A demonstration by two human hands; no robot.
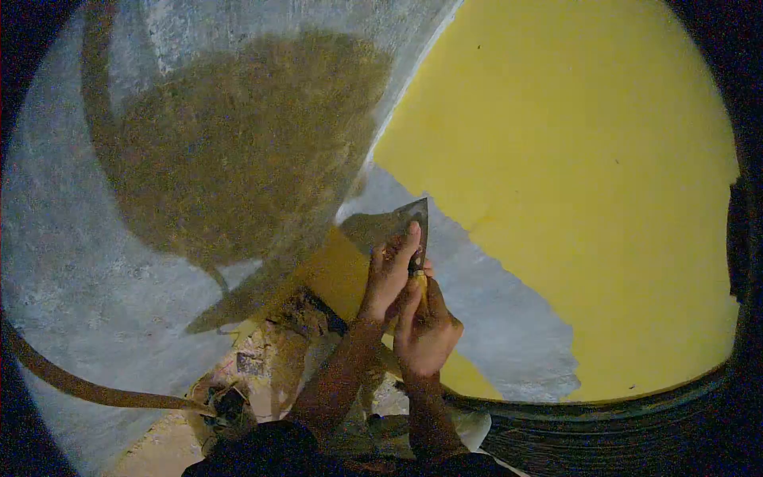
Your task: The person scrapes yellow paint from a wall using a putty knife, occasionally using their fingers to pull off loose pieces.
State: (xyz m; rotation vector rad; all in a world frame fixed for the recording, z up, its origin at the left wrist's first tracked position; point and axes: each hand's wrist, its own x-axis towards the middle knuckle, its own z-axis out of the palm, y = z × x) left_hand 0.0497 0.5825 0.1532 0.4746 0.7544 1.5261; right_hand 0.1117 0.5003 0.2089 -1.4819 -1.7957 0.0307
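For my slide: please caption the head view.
The left hand and right hand hold a scraper against a yellow wall beside a grey patch.

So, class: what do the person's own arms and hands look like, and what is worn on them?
The left hand and right hand are bare: no gloves. Both forearms are uncovered, with no sleeve in view. No watch, ring or band can be made out in the dim light. A dark garment shows at the bottom edge.
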